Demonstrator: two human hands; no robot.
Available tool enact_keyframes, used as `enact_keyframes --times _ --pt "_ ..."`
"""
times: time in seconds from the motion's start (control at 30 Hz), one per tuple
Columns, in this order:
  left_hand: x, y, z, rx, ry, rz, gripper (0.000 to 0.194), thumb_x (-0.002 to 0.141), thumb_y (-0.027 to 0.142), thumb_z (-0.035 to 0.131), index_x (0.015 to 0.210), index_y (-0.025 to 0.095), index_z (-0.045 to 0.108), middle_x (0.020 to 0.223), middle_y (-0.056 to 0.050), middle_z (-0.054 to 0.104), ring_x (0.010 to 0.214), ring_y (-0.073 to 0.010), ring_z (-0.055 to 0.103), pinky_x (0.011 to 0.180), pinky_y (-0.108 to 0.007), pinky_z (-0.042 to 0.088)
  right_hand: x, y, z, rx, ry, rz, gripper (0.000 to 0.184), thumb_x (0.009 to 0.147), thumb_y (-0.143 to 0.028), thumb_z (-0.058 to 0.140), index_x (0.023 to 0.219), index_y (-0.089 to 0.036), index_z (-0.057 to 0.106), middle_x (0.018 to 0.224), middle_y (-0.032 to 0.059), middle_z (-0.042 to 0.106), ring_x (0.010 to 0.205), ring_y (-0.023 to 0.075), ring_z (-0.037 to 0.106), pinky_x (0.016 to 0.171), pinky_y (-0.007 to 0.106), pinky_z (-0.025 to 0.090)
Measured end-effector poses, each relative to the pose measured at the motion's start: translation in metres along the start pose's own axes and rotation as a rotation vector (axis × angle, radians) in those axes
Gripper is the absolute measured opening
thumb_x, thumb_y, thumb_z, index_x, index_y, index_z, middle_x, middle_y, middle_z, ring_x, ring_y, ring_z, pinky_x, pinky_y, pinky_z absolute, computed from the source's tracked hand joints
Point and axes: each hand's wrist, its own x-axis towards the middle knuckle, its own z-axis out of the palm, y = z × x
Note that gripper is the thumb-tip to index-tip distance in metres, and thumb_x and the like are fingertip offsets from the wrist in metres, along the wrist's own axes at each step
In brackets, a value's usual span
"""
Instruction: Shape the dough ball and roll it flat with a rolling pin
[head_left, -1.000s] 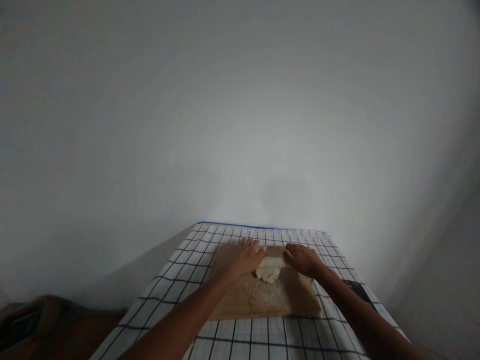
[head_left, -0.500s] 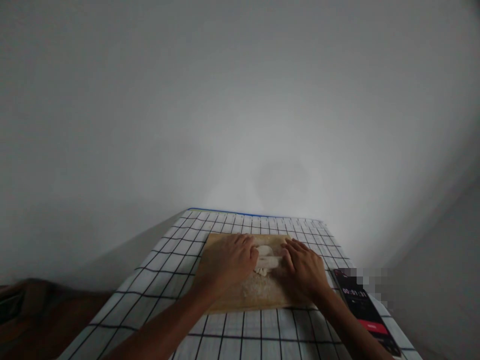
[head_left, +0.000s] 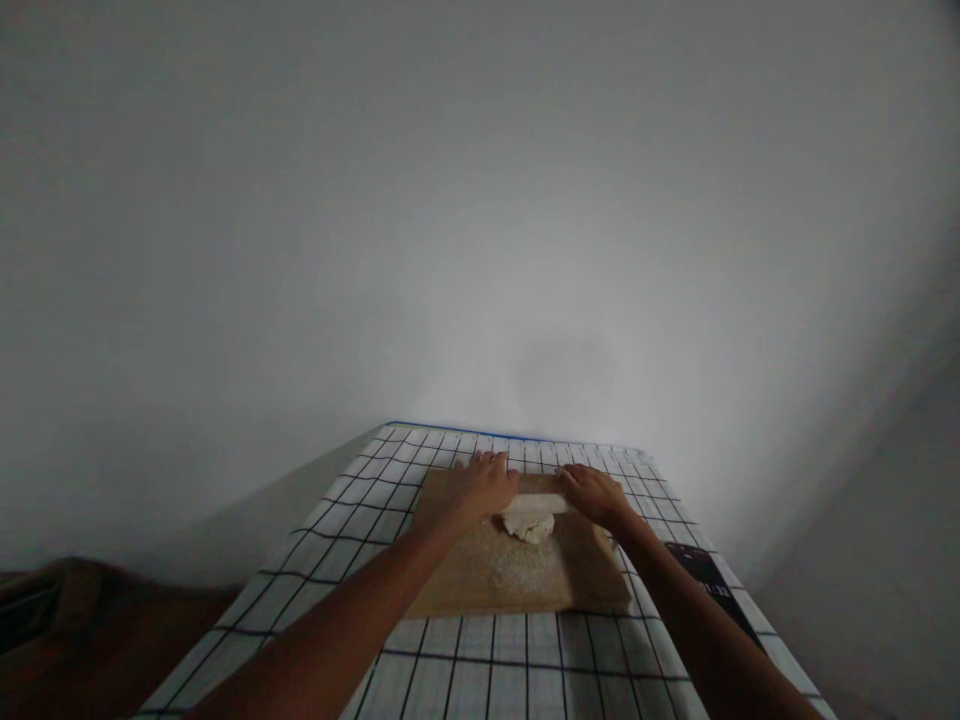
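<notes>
A pale lump of dough (head_left: 528,525) lies on a floured wooden board (head_left: 517,575). A light rolling pin (head_left: 541,503) rests across the dough's far edge. My left hand (head_left: 485,487) presses flat on the pin's left end, fingers stretched forward. My right hand (head_left: 594,493) presses on its right end the same way. Both arms reach out to the far part of the board.
The board sits on a white tablecloth with a dark grid (head_left: 360,540). A dark phone (head_left: 709,583) lies on the cloth right of the board. A plain grey wall (head_left: 480,220) rises behind the table. Something brown (head_left: 67,620) is low at the left.
Both hands have pushed the rolling pin away from me over the dough, from the board's middle to its far part. The dough is now uncovered in front of the pin.
</notes>
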Motion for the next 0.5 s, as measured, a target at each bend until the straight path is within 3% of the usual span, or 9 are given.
enact_keyframes --times 0.1,0.27,0.37,0.5 --pt "-0.013 0.004 0.005 0.015 0.038 0.025 0.039 0.100 0.026 0.042 0.131 0.017 0.062 0.141 -0.016 0.064 0.135 -0.0328 0.053 0.113 -0.052 0.038 -0.017 -0.003 0.005 -0.005 0.041 -0.017 0.050 0.109 -0.038 0.024 0.122 -0.023 0.069 0.129 0.0087 0.072 0.120 0.0245 0.067 0.093 0.035 0.052" --pt "-0.043 0.007 0.026 0.040 0.199 0.097 0.045 0.102 0.027 0.039 0.142 0.019 0.058 0.146 -0.011 0.062 0.140 -0.0304 0.048 0.123 -0.049 0.026 -0.056 -0.006 0.017 -0.035 0.186 -0.099 0.050 0.108 -0.035 0.026 0.131 -0.021 0.069 0.143 0.0089 0.065 0.141 0.0274 0.052 0.117 0.043 0.039" --pt "-0.044 0.006 0.031 0.046 0.228 0.108 0.047 0.102 0.029 0.039 0.145 0.019 0.056 0.147 -0.009 0.062 0.142 -0.0298 0.046 0.124 -0.048 0.025 -0.056 -0.004 0.017 -0.013 0.188 -0.120 0.051 0.109 -0.037 0.025 0.136 -0.022 0.065 0.144 0.0079 0.065 0.139 0.0259 0.054 0.115 0.042 0.042" --pt "-0.019 0.002 0.021 0.047 0.084 0.040 0.043 0.101 0.032 0.042 0.139 0.021 0.060 0.145 -0.011 0.062 0.141 -0.0294 0.048 0.119 -0.046 0.033 -0.023 0.002 0.009 0.033 0.027 -0.043 0.052 0.109 -0.043 0.023 0.135 -0.025 0.064 0.141 0.0074 0.066 0.126 0.0259 0.064 0.099 0.038 0.050"
